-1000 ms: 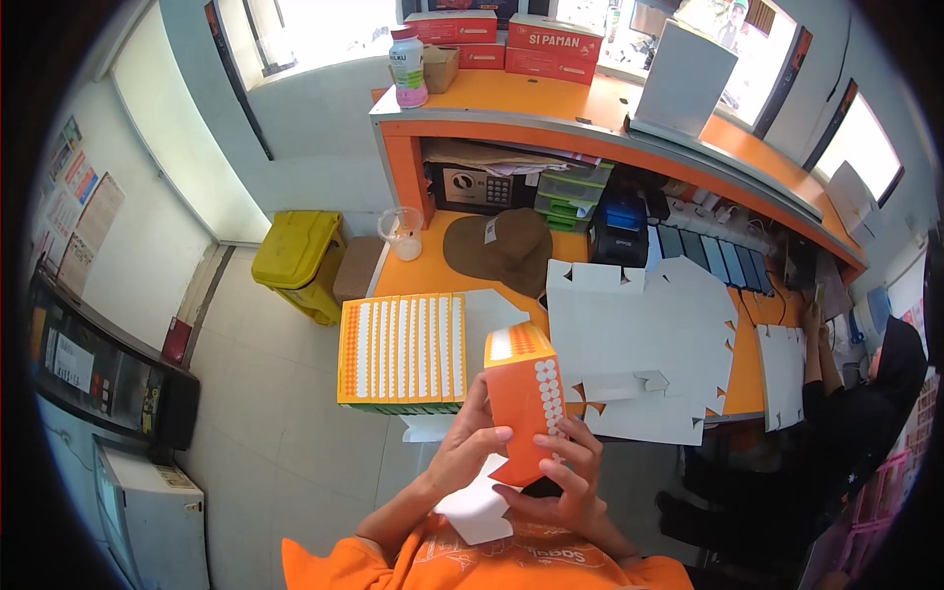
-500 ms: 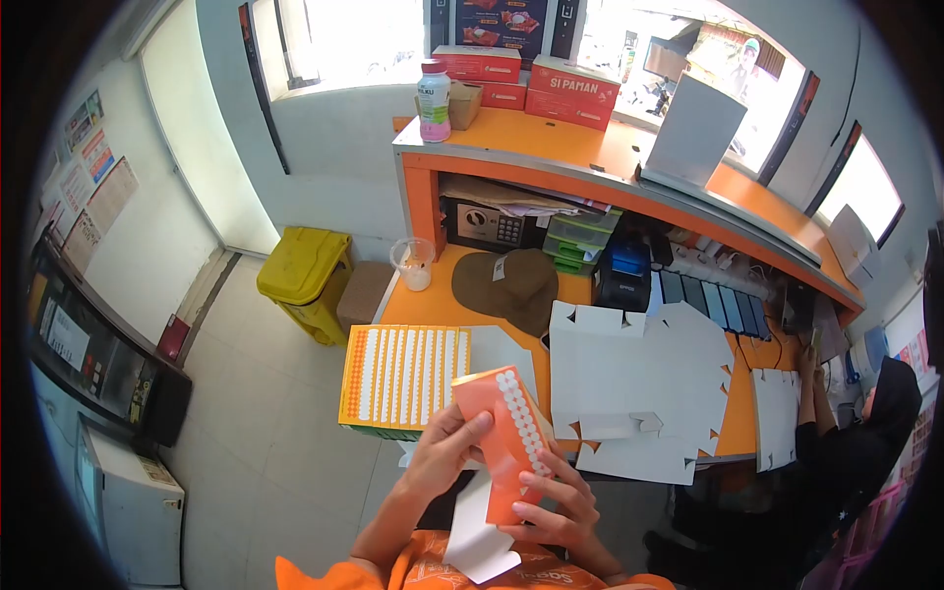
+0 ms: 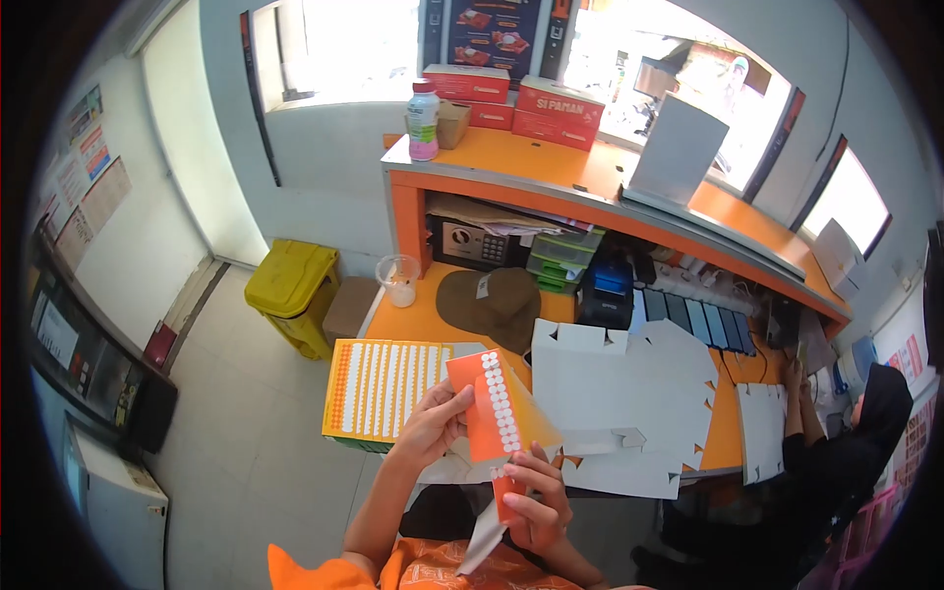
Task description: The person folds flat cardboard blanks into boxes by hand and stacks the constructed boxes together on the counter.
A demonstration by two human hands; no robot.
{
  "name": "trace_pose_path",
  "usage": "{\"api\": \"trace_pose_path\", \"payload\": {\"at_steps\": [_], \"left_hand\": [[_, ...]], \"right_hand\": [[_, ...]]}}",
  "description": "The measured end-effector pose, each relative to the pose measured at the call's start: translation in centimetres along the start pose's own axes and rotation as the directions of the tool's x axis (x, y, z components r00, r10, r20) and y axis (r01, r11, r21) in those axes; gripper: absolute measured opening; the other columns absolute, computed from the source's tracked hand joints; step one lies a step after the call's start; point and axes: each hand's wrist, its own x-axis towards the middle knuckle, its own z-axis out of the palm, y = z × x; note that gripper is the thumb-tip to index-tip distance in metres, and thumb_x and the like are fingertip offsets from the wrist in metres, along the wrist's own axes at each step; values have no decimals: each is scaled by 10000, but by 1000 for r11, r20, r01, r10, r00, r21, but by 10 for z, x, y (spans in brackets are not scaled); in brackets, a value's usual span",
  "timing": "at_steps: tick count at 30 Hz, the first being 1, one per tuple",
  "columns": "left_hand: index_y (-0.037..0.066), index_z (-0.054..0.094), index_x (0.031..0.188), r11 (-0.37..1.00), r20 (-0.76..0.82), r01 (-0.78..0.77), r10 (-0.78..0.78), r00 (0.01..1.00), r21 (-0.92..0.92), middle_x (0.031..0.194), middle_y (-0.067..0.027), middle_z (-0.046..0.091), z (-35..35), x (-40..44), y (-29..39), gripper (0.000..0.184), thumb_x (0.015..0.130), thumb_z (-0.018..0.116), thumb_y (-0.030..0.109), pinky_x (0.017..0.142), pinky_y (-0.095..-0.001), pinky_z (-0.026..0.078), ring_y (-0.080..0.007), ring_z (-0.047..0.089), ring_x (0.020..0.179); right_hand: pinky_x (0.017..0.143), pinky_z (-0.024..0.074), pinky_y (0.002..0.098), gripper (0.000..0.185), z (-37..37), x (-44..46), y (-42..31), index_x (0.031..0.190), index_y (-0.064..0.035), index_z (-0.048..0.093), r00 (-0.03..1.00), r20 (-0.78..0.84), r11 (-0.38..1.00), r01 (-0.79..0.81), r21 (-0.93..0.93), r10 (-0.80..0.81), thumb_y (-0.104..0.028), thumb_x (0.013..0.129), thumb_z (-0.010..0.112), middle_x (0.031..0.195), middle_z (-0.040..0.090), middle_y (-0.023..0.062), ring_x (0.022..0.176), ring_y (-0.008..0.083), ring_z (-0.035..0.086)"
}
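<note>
An orange carton (image 3: 489,423) with rows of white dots along its edge is held between both hands, over the counter's front edge. My left hand (image 3: 430,423) pinches its upper left part between thumb and fingers. My right hand (image 3: 537,500) grips the lower right end. A white flap (image 3: 482,543) hangs beneath the carton, toward my shirt. Left of the carton stands a row of yellow and white patterned boxes (image 3: 386,390). Flat white cardboard sheets (image 3: 624,405) lie to the right, partly overlapping.
A brown cap (image 3: 489,304) and a plastic cup (image 3: 397,281) sit behind the boxes. Several phones (image 3: 699,322) line the back right. A co-worker (image 3: 875,433) is at the far right. A yellow bin (image 3: 293,292) stands left of the counter (image 3: 425,308).
The carton has turned and tilted, and its orange face now shows narrower, with a yellowish side visible at right. Both hands have shifted with it, and the camera view has moved.
</note>
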Motion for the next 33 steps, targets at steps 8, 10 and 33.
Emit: {"api": "trace_pose_path", "payload": {"at_steps": [8, 10, 33], "left_hand": [[-37, 586, 1057, 948, -14, -169, 179, 984, 268, 996, -115, 647, 23, -21, -20, 207, 902, 556, 97, 726, -308, 566, -170, 650, 854], [-30, 607, 1036, 955, -37, -180, 194, 980, 234, 952, -104, 660, 27, -22, -15, 183, 893, 562, 76, 716, -291, 564, -155, 651, 830], [-27, 600, 1094, 897, 133, -202, 162, 978, 394, 1058, -65, 633, 55, -57, -29, 220, 880, 551, -14, 836, -250, 467, -101, 567, 978]], "right_hand": [[867, 468, 436, 361, 1, 1, 8, 963, -130, 674, 993, -59, 932, -114, -343, 100, -177, 634, 814, 1062, 549, 54, 1023, 285, 506], [840, 485, 418, 343, -2, 2, 2, 962, -125, 685, 1000, -14, 934, -29, -355, 25, -184, 647, 807, 1043, 572, 34, 1001, 256, 530], [769, 445, 329, 334, -12, -5, -3, 819, -240, 719, 991, -122, 921, -5, -390, -46, -88, 535, 807, 949, 356, -1, 920, 192, 397]]}}
